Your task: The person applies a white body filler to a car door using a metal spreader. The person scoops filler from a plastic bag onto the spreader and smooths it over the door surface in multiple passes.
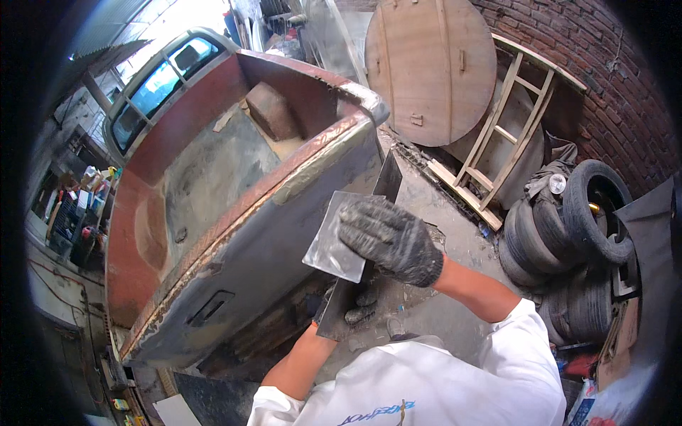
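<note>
My right hand [391, 241], in a grey-black work glove, is closed on a pale square metal spreader [327, 241], pressing its fingers on the plate's face. Below it, my gloved left hand [359, 309] grips a dark flat board [334, 316], which is held tilted and largely hidden behind the spreader and right hand. Just beyond both hands is the rear of a pickup truck, its tailgate [249, 277] patched grey with a rough, peeling top edge. The truck bed [206, 170] has red-brown sides and a dusty grey floor.
A round wooden top [426, 71] and a wooden frame [508, 135] lean at the brick wall [604, 78]. Stacked tyres [590, 312] stand at right. Cluttered shelves [82, 206] line the left side. The concrete floor [419, 199] shows between truck and tyres.
</note>
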The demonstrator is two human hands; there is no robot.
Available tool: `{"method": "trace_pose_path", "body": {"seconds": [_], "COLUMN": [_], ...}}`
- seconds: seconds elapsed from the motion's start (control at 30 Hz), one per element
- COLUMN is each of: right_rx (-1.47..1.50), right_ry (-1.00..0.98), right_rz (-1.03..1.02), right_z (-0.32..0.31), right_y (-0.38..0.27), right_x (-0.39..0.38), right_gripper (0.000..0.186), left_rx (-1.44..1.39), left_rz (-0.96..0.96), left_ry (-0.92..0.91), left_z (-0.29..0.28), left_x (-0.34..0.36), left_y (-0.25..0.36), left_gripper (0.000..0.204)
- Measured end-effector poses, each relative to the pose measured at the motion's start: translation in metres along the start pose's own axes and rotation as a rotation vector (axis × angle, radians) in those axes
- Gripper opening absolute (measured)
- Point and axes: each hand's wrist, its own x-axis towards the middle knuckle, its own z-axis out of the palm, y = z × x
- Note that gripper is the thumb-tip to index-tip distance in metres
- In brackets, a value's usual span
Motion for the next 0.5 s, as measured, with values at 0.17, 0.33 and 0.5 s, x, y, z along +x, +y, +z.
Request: {"method": "trace_pose_path", "body": {"seconds": [0.17, 0.33, 0.5], "right_rx": [0.016, -0.017, -0.049], "right_ry": [0.029, -0.008, 0.092], "right_rz": [0.007, 0.106, 0.213], "right_z": [0.019, 0.012, 0.001], "right_y": [0.024, 0.042, 0.060], "right_x": [-0.031, -0.063, -0.072], "right_gripper": [0.045, 0.049, 0.047], "left_rx": [-0.091, -0.114, -0.082], "left_rz": [-0.113, -0.128, -0.038], "left_ry": [-0.078, -0.090, -0.073], "left_z": [-0.005, 0.001, 0.009], "left_x": [0.002, 0.006, -0.002], "left_y": [-0.003, -0.010, -0.004], "left_gripper": [0.051, 0.056, 0.058]}}
